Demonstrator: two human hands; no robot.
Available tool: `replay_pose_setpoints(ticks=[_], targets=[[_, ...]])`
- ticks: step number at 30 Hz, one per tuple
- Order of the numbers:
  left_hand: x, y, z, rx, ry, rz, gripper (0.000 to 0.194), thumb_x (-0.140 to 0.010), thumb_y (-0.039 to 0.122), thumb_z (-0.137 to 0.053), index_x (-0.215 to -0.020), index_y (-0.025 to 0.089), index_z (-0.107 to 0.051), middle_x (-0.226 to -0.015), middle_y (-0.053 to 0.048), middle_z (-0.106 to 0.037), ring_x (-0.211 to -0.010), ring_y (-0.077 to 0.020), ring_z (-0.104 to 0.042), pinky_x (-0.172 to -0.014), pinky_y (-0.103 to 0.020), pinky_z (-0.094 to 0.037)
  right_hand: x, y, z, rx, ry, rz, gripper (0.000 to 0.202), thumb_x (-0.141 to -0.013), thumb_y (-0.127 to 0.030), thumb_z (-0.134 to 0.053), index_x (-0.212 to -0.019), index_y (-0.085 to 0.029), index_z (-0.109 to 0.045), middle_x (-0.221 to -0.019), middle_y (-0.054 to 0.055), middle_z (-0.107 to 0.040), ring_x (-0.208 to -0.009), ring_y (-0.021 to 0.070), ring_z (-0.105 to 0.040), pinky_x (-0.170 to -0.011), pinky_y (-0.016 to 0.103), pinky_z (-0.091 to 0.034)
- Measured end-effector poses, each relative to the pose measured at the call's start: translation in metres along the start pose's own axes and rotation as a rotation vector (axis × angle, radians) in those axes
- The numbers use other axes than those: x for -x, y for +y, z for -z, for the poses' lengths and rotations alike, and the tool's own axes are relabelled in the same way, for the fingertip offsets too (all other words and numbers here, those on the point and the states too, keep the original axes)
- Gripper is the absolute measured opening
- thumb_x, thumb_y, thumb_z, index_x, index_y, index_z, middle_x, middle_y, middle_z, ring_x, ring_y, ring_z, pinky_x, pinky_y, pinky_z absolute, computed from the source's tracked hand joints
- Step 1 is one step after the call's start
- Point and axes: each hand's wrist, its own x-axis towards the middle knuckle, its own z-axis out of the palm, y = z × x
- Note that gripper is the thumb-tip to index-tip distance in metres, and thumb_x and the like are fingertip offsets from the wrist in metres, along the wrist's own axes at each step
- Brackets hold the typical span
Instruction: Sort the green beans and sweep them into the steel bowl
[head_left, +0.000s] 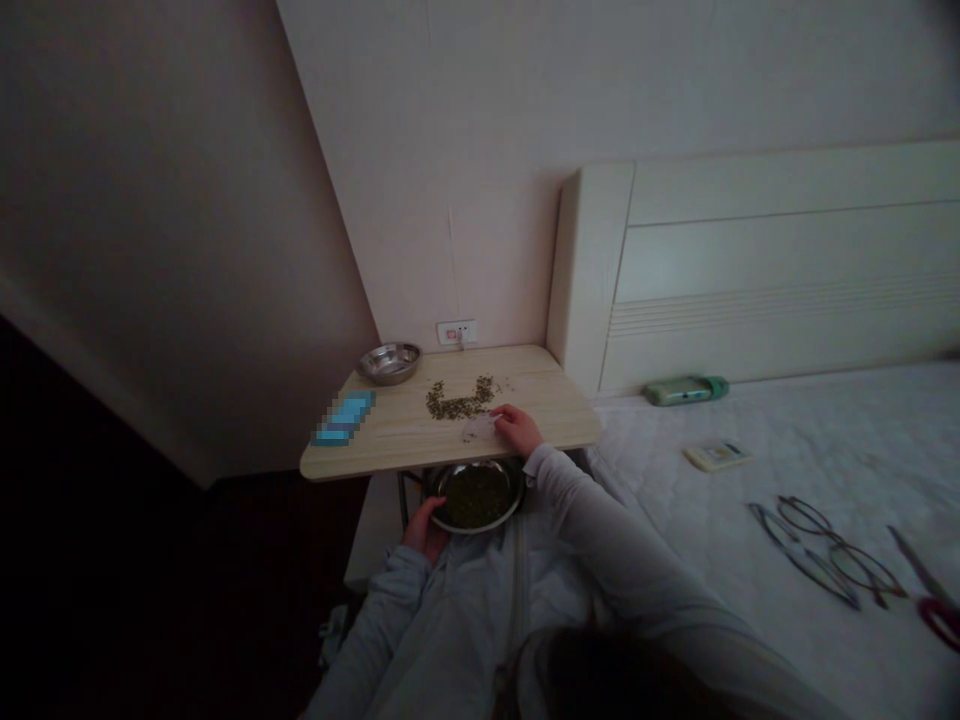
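Observation:
My left hand (424,530) grips the near left rim of a steel bowl (444,478) filled with small green beans, held just below the front edge of a light wooden table (397,440). My right hand (516,428) rests on the tabletop with its fingers curled over a small pale card or scrap (477,430). Just beyond it lies a loose pile of green beans (459,400), spread in a rough U shape. Both arms wear grey sleeves.
An empty steel bowl (388,362) stands at the table's far left, a blue blurred object (343,416) near its left edge. A wall socket (456,332) is behind. To the right, a bed carries a green case (685,390), a remote (717,456), glasses (825,552) and scissors (930,596).

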Motion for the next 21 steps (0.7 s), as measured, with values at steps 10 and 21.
replay_pose_setpoints(ticks=[10, 21], targets=[[-0.004, -0.001, 0.003, 0.005, -0.051, 0.015, 0.032, -0.066, 0.014, -0.042, -0.095, 0.008, -0.052, -0.081, -0.009, -0.063, -0.082, -0.0213, -0.055, -0.074, -0.035, -0.042, 0.000, 0.001, 0.000, -0.015, 0.009, 0.002, 0.022, -0.058, -0.021, -0.040, -0.076, -0.018, -0.053, -0.049, -0.006, -0.050, -0.047, 0.0066, -0.041, -0.051, 0.020, -0.032], [0.008, 0.002, -0.007, -0.044, 0.034, 0.013, 0.033, -0.067, 0.014, -0.041, -0.098, 0.008, -0.052, -0.079, -0.009, -0.064, -0.081, -0.0217, -0.056, -0.073, -0.035, -0.043, -0.001, 0.002, 0.000, -0.028, 0.000, -0.003, 0.022, -0.057, -0.020, -0.041, -0.075, -0.018, -0.053, -0.048, -0.006, -0.050, -0.048, 0.0072, -0.042, -0.050, 0.020, -0.032]])
